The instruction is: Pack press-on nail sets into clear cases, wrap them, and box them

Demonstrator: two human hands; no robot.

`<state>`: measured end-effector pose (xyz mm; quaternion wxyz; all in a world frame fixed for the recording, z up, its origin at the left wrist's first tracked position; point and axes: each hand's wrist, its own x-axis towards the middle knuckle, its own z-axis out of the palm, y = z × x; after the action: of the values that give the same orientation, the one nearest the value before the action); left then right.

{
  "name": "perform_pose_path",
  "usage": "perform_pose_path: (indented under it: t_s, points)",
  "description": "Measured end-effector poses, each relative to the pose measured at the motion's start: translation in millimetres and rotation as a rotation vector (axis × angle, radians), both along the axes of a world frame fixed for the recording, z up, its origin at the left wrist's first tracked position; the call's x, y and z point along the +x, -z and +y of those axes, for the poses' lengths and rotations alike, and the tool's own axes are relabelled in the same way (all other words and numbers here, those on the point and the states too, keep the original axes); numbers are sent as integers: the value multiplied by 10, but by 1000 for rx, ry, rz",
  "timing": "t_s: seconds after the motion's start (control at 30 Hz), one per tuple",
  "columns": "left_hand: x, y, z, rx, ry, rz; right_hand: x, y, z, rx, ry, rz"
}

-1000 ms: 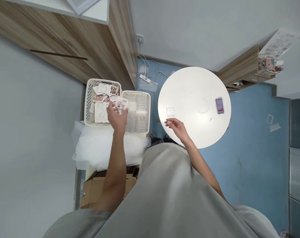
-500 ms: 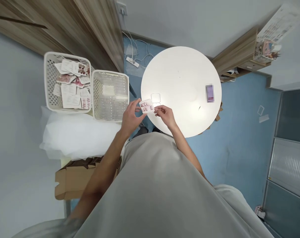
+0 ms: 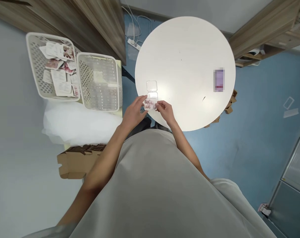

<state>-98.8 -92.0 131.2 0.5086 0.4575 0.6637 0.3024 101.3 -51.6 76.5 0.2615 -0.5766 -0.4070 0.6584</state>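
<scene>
A small white card with rows of pinkish, nail-shaped pieces, like a press-on nail card (image 3: 150, 105), is held between my two hands. My left hand (image 3: 134, 112) grips its left side, thumb below and fingers above. My right hand (image 3: 166, 111) pinches its right edge with bent fingers. Just beyond the card, a clear plastic box (image 3: 152, 86) lies with its lid open on the white round table (image 3: 184, 49). The card overlaps the near part of this box; whether it rests inside, I cannot tell.
On the left stand a white basket (image 3: 32, 62) of printed packets and another basket (image 3: 81, 71) with stacked clear boxes. White plastic wrap (image 3: 83, 124) and a cardboard box (image 3: 73, 162) sit nearer. A blurred purple object (image 3: 219, 80) lies at the table's right.
Both hands have brought the card down and slightly right, onto the near part of the clear box. The view has shifted, so the table appears larger.
</scene>
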Motion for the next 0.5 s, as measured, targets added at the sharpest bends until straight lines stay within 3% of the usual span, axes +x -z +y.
perform_pose_path:
  t_s: [0.1, 0.23, 0.5]
  points:
    - [86, 38, -28, 24, 74, 44, 46, 89, 19, 2, -9, -5]
    - [165, 153, -80, 57, 30, 42, 89, 150, 57, 7, -25, 17]
    - [170, 758, -181, 88, -103, -61, 155, 144, 70, -26, -25, 20]
